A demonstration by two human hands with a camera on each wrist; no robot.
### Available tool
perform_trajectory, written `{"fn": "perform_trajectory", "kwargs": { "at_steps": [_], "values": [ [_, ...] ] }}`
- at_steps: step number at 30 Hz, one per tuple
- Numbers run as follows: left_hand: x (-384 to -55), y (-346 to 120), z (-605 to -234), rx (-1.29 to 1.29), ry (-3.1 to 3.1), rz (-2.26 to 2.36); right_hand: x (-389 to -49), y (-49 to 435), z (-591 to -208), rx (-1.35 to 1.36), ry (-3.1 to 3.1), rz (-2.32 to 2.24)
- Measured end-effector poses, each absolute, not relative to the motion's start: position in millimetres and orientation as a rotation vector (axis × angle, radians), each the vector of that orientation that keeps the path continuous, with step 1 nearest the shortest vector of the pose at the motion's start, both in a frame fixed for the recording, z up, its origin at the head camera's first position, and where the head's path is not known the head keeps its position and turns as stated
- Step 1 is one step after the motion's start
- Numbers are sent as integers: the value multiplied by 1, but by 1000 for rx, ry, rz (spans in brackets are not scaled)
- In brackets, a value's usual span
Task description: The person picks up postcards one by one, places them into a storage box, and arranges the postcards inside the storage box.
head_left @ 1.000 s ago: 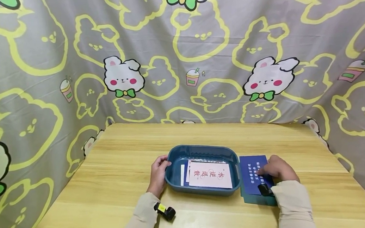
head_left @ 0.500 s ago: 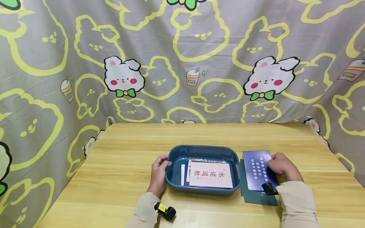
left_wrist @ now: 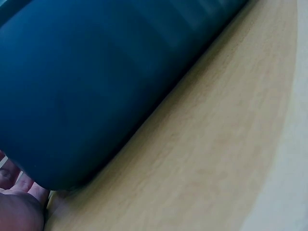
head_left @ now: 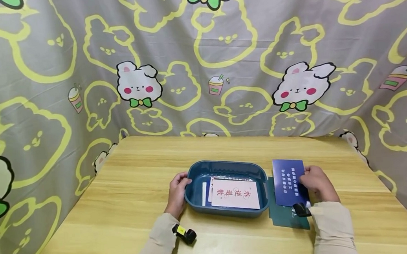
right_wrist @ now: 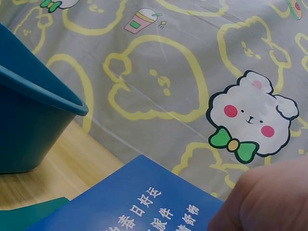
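Royal-blue card (head_left: 288,182), printed with white Chinese characters, is just right of the bin, above a green card (head_left: 289,218). The right hand (head_left: 318,182) pinches its right edge, thumb on the printed face. A second ago the blue card lay lower over the green one, with fingertips pressing its face; now the grip has moved to the edge, the card sits farther back, and more of the green card's near end shows, with some white lettering. That suggests the blue card has come free and can be handled singly.

Beside it, the dark-teal plastic bin (head_left: 224,167) has not moved. Inside, a pink card (head_left: 234,194) with red characters lies over other cards seen only as edges. The left hand (head_left: 176,194) holds the bin's left end, as before. Both rest on the wooden tabletop (head_left: 149,158).

Hidden are the fingers behind the blue card, so whether it touches the green one cannot be told; the green outline is stepped, perhaps more than one card. The right wrist view cuts off card and hand; the left shows mostly blurred bin wall.
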State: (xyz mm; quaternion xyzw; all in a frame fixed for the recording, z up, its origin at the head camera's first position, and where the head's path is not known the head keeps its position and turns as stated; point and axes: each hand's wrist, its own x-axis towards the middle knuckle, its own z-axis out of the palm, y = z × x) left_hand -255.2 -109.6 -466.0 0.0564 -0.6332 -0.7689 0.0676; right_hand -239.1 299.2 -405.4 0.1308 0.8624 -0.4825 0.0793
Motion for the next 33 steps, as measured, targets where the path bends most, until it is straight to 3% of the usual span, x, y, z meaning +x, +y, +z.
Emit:
{"fn": "perform_trajectory", "kwargs": {
  "at_steps": [33],
  "values": [
    [-255, -109, -464, 198, -1917, -2321, -235, 283, -381, 514, 2740, -1575]
  ]
}}
